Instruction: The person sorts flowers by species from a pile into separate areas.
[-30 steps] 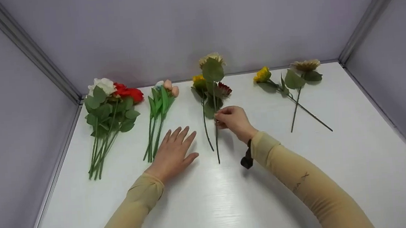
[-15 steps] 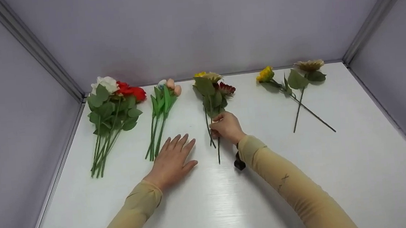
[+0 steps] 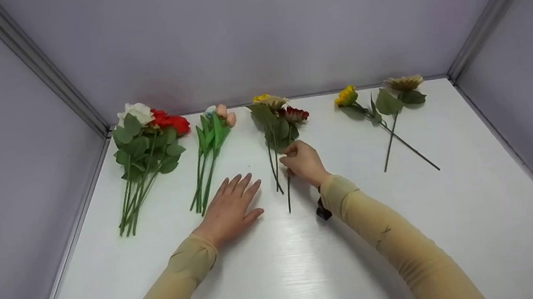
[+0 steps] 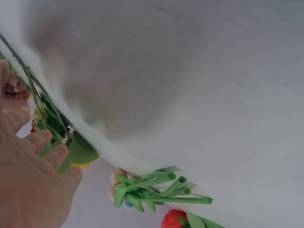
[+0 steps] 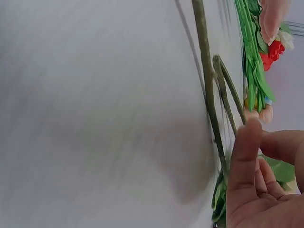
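In the head view my right hand (image 3: 303, 163) is over the stem of a dark red flower (image 3: 296, 115), its fingers loosely bent. Its fingertips are just right of the stem of a cream flower (image 3: 274, 102); no stem is plainly pinched. A yellow flower (image 3: 260, 98) lies with these two. In the right wrist view the thumb (image 5: 247, 147) is close beside several brown-green stems (image 5: 209, 80) and partly covers them. My left hand (image 3: 228, 212) is spread palm down over the table, fingers straight, near the tulip stems, holding nothing.
Left of centre lie peach and pale blue tulips (image 3: 212, 130). A bunch of white and red flowers (image 3: 140, 145) is farther left. At right, another yellow flower (image 3: 347, 96) and a beige flower (image 3: 404, 84) have crossed stems. Walls enclose the white table (image 3: 276, 272).
The cream flower, held up in my right hand earlier, has come down onto the table between the yellow and dark red ones. My right hand has then shifted slightly right. The left hand stays spread.
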`<move>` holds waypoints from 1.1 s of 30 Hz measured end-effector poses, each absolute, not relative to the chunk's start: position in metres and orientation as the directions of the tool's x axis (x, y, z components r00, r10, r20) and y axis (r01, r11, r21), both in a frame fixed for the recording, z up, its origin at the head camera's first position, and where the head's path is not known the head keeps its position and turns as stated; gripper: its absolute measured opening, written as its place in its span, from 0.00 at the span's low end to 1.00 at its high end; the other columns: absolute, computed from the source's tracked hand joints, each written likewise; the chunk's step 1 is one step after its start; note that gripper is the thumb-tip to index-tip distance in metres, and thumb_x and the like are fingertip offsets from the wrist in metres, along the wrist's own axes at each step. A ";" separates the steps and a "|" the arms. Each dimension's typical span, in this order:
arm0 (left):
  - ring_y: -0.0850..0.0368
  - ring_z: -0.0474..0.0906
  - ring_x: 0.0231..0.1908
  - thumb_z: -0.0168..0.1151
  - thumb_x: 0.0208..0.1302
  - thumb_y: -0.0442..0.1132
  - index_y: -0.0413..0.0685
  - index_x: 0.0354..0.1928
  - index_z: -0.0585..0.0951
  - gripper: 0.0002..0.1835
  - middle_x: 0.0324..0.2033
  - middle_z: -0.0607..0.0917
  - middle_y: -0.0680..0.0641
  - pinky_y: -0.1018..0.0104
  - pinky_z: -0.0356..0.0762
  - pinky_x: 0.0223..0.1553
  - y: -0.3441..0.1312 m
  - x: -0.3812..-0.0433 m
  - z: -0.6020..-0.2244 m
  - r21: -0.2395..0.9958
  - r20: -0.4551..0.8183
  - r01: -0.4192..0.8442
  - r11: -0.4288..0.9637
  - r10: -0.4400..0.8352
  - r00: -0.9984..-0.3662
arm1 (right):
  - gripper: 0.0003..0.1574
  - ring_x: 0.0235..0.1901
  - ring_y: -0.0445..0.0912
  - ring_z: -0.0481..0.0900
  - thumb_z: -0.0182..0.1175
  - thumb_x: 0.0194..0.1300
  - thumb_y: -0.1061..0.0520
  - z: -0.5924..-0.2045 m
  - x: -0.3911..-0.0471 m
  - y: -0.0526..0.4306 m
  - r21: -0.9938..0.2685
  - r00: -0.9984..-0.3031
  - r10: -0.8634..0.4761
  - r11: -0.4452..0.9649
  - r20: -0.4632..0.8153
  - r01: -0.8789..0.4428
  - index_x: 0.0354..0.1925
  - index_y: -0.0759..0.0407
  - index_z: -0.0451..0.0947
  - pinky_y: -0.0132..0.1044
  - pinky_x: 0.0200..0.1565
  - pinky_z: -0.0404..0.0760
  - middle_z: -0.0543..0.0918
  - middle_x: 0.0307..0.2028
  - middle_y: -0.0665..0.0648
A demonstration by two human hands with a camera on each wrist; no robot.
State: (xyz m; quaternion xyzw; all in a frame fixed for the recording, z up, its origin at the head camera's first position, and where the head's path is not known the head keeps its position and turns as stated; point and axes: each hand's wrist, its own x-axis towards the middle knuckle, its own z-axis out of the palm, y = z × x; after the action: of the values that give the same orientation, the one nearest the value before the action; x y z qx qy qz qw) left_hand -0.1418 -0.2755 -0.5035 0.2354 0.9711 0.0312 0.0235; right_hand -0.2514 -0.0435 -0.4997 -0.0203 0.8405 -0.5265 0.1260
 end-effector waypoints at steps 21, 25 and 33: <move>0.48 0.61 0.73 0.55 0.76 0.58 0.54 0.78 0.63 0.35 0.74 0.67 0.47 0.51 0.51 0.76 -0.133 -0.202 -0.467 0.011 0.050 0.642 0.767 0.641 -0.766 | 0.17 0.45 0.61 0.79 0.54 0.73 0.59 -0.469 -0.285 0.172 -0.557 -1.000 -0.007 0.830 0.030 -0.022 0.52 0.69 0.81 0.58 0.48 0.76 0.83 0.47 0.70; 0.48 0.59 0.74 0.54 0.76 0.58 0.57 0.79 0.61 0.35 0.75 0.66 0.49 0.50 0.49 0.77 -0.102 -0.210 -0.465 0.013 0.024 0.657 0.754 0.656 -0.754 | 0.18 0.47 0.64 0.79 0.55 0.72 0.60 -0.469 -0.283 0.198 -0.532 -1.000 0.007 0.847 0.027 -0.009 0.51 0.70 0.81 0.60 0.49 0.76 0.83 0.48 0.72; 0.51 0.63 0.72 0.56 0.76 0.56 0.57 0.79 0.63 0.34 0.73 0.68 0.50 0.51 0.53 0.75 -0.054 -0.220 -0.468 0.024 0.019 0.673 0.739 0.673 -0.739 | 0.20 0.48 0.67 0.80 0.56 0.71 0.59 -0.478 -0.276 0.222 -0.460 -0.999 -0.029 0.888 -0.026 -0.013 0.54 0.73 0.81 0.63 0.50 0.77 0.82 0.50 0.74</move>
State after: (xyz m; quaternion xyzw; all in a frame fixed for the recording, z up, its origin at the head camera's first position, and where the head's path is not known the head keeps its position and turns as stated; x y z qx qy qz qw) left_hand -0.2196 -0.0536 -0.4683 0.3610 0.9324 0.0146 -0.0047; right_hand -0.2759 0.2222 -0.4776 -0.0109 0.9714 -0.2364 0.0163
